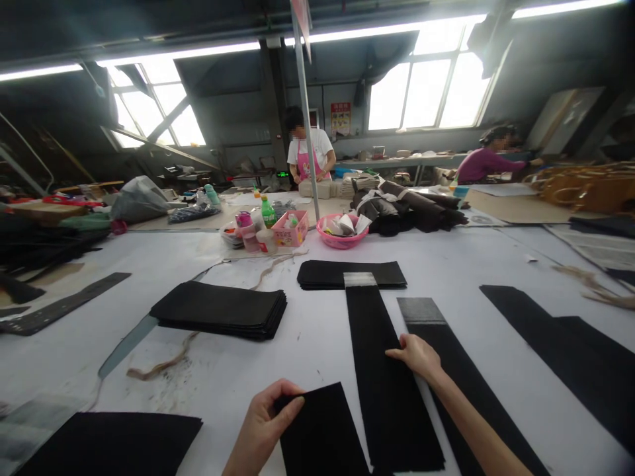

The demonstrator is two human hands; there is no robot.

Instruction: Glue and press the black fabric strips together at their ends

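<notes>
Extending rightward from the left hand's grip [270,420] is a black panel [323,433].

Panel [323,435] left of strip [384,393]

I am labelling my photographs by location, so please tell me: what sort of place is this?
Probably a sewing or leather-goods workshop: long black strips with pale ends and stacked black rectangular pieces lie on a broad white worktable, with dark, rolled sheet material beyond them.
</notes>
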